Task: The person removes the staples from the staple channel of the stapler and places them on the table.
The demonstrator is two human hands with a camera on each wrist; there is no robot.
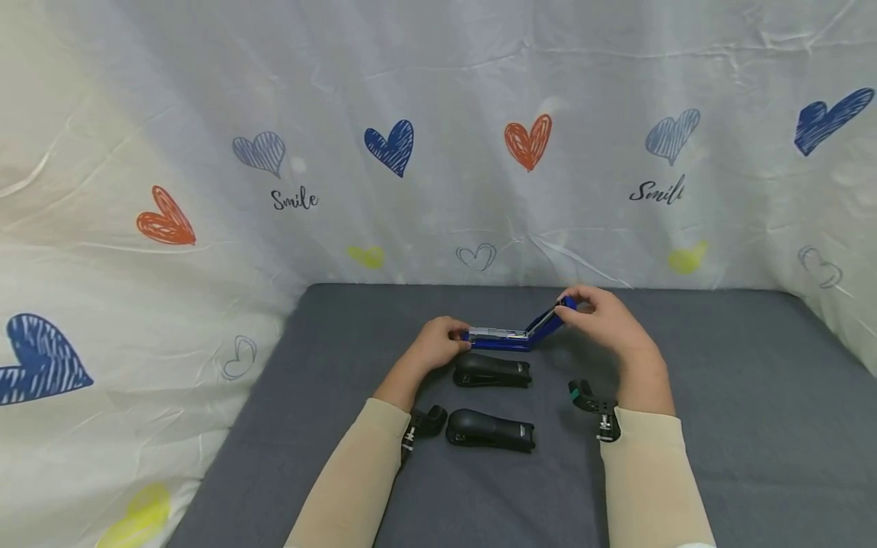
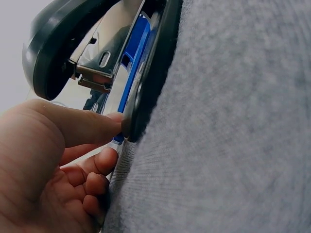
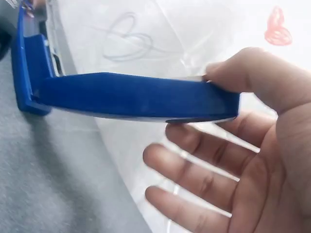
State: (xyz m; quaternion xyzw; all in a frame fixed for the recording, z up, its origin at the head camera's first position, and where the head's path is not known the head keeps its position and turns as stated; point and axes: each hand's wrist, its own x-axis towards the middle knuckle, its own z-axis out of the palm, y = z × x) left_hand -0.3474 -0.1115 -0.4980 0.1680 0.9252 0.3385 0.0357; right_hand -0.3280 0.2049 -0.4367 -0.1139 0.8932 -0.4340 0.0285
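Grey cloth (image 1: 767, 457), opened blue stapler (image 1: 502, 345), held between both hands (image 1: 438, 342) (image 1: 608, 320)

One blue stapler (image 1: 502, 345); two black staplers (image 1: 492, 371), making three staplers in all; one left hand (image 1: 438, 342) and one right hand (image 1: 608, 318), two altogether; two cream sleeves (image 1: 651, 479); two black wrist-worn devices (image 1: 429, 421); one grey tabletop (image 1: 754, 380); on the pale fabric (image 1: 452, 84) in the head view, three dark blue hearts (image 1: 392, 148), two light blue hearts (image 1: 262, 152), two red-orange hearts (image 1: 529, 144), three yellow hearts (image 1: 367, 257) and three outlined hearts (image 1: 476, 257), thirteen together; two printed words (image 1: 294, 200)
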